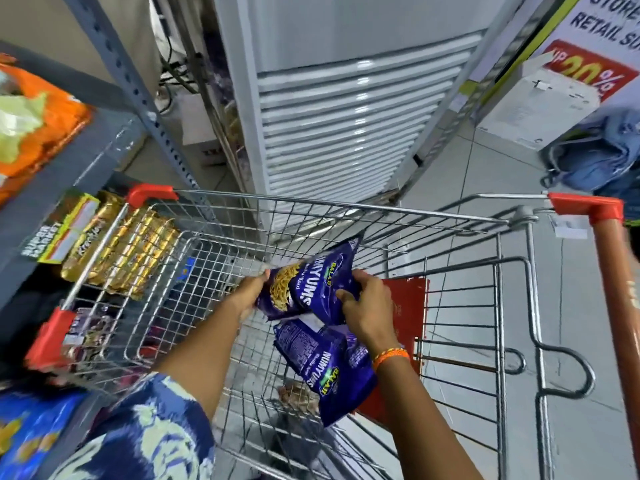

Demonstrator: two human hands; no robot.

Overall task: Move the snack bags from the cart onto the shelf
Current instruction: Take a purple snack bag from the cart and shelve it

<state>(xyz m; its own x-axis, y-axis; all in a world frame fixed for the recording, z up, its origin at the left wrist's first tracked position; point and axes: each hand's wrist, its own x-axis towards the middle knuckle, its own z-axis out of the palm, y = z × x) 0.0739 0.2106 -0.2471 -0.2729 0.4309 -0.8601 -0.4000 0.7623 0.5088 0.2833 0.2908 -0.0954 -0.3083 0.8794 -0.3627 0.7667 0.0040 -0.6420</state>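
Both of my hands reach down into a wire shopping cart (332,206) with red corners. A purple Numyums snack bag (304,289) is held between them: my left hand (247,291) grips its left edge and my right hand (363,304) grips its right edge. A second purple Numyums bag (329,368) lies in the cart just below the first, partly hidden under my right wrist. The grey metal shelf (69,168) stands to the left of the cart.
An orange snack bag (38,129) lies on the upper shelf. Gold packets (128,251) fill the shelf level below. A white louvered unit (343,126) stands beyond the cart. A red cart handle (616,271) runs along the right. A blue cloth bundle (595,157) sits far right.
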